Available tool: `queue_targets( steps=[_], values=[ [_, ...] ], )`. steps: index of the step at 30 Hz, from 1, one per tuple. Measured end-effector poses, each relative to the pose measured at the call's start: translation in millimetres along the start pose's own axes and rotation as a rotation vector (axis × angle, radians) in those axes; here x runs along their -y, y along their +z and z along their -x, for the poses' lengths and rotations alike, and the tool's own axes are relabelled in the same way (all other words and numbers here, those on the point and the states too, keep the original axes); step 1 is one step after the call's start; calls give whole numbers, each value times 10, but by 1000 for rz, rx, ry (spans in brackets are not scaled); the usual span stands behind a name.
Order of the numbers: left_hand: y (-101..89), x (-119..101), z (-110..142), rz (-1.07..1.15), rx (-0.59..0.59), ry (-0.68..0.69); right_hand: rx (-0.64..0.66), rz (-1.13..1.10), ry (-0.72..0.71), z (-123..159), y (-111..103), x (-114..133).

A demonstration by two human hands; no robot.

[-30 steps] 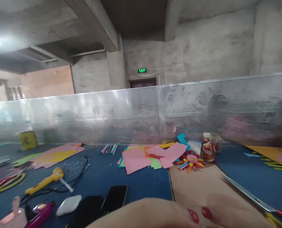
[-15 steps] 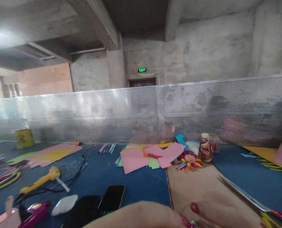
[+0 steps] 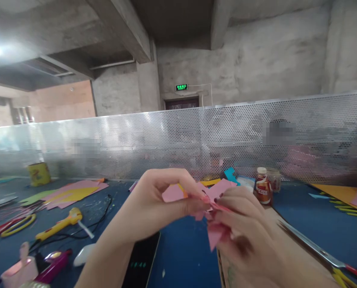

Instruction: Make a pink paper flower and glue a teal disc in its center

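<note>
Both hands are raised together above the blue table, pinching a small piece of pink paper [image 3: 216,236] between them. My left hand [image 3: 163,204] reaches in from the left, thumb and index finger closed on the paper's edge. My right hand [image 3: 247,228] grips it from the other side, with a pink corner hanging below its fingers. The fingers partly cover the paper, so its full shape is hidden. Behind the hands lie pink paper sheets [image 3: 171,194]. Below my left forearm a phone [image 3: 141,262] shows a lit clock.
Scissors [image 3: 313,248] with red handles lie on cardboard at right, near a brown bottle [image 3: 262,187]. A yellow hot glue gun [image 3: 60,226] with a black cord, a purple tool [image 3: 54,266] and a yellow can [image 3: 39,174] are at left. A perforated metal screen [image 3: 130,144] stands behind.
Both hands have risen from the bottom edge to the middle of the view. Pink paper now shows between their fingers. They now cover part of the paper pile and the paper flower.
</note>
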State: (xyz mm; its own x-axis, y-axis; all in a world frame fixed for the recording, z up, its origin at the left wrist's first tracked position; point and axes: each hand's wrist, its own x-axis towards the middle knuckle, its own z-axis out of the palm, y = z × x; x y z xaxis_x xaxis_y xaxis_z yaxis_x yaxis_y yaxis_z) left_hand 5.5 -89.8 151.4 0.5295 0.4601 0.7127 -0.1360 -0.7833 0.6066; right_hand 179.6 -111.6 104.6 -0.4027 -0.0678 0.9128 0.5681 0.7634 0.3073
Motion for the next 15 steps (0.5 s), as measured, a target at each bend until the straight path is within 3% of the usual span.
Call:
queue_targets(
  steps=[2, 7, 15],
  values=[
    [-13, 140, -59, 138, -44, -91, -58, -81, 59, -20, 73, -91],
    [69, 412, -163, 401, -192, -246, -71, -271, 432, 43, 168, -183],
    [346, 607, -137, 723, -469, -451, -58, -583, 926, 97, 224, -332]
  ],
)
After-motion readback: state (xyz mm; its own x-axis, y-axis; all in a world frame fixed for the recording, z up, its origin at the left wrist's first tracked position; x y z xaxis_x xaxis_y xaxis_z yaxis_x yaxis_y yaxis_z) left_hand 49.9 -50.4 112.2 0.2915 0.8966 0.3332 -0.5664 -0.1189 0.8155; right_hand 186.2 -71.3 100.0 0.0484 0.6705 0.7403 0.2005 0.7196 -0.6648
